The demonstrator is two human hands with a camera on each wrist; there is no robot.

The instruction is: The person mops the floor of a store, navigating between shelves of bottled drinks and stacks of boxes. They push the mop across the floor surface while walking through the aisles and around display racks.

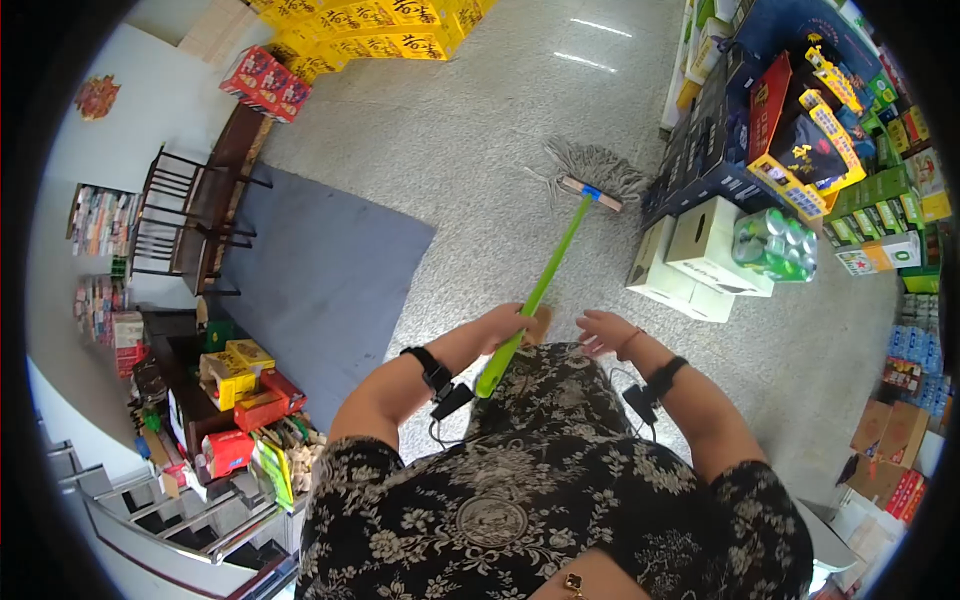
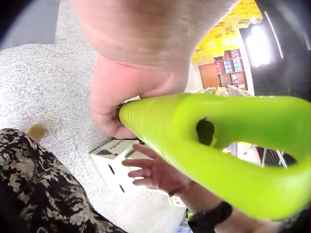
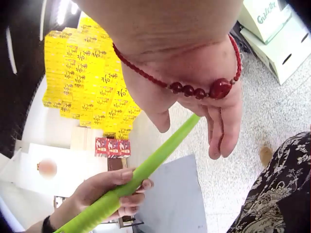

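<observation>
A mop with a long green handle (image 1: 548,275) slants forward from the person's body. Its grey string head (image 1: 600,168), joined by a blue clamp, lies on the speckled floor beside the stacked boxes. My left hand (image 1: 505,327) grips the handle near its top, fingers wrapped round it, as the right wrist view also shows with the left hand (image 3: 114,191). The handle's looped end (image 2: 233,145) fills much of the left wrist view. To the right of the handle, my right hand (image 1: 606,332) hangs apart from it, fingers loosely extended and holding nothing.
White cartons (image 1: 690,260) and a green can pack (image 1: 775,245) stand right of the mop head, before dark blue boxes (image 1: 690,140). A grey mat (image 1: 320,260) lies left, by a wooden bench (image 1: 215,200). Yellow cartons (image 1: 380,30) are stacked at the back.
</observation>
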